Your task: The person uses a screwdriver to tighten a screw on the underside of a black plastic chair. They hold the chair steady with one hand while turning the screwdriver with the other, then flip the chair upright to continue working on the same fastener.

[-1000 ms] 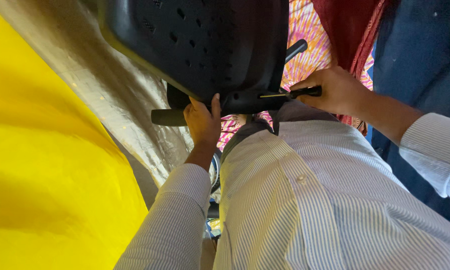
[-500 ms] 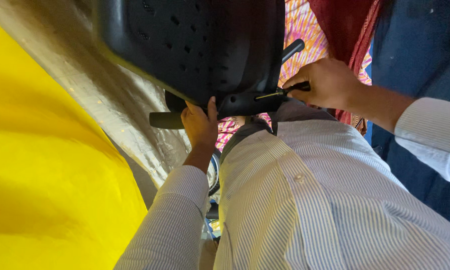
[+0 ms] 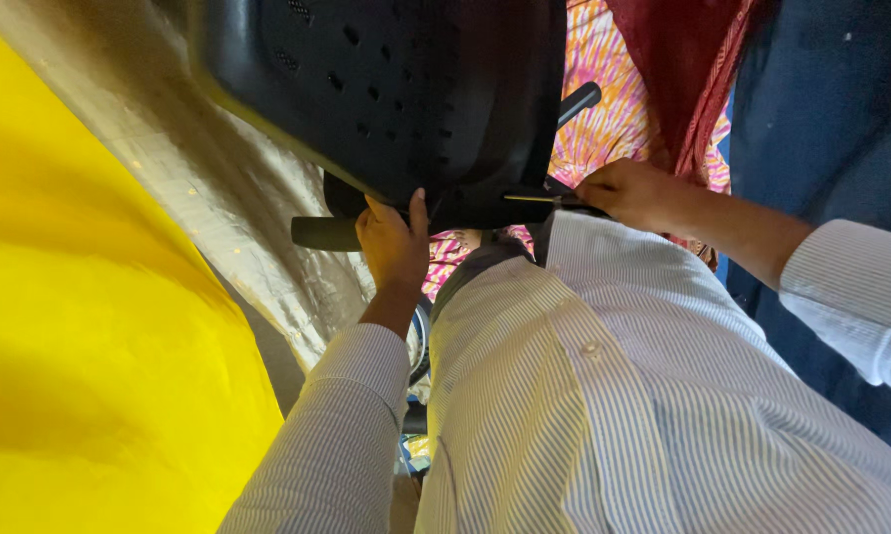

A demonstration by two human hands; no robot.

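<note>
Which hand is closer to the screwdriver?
Right. The right hand grips the screwdriver by its handle; the left hand holds the black seat edge, apart from it.

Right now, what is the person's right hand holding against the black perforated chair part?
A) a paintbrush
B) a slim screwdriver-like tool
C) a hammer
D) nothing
B: the right hand grips a slim screwdriver-like tool, its metal shaft pointing into the lower edge of the black perforated chair part, while the left hand steadies that edge.
</note>
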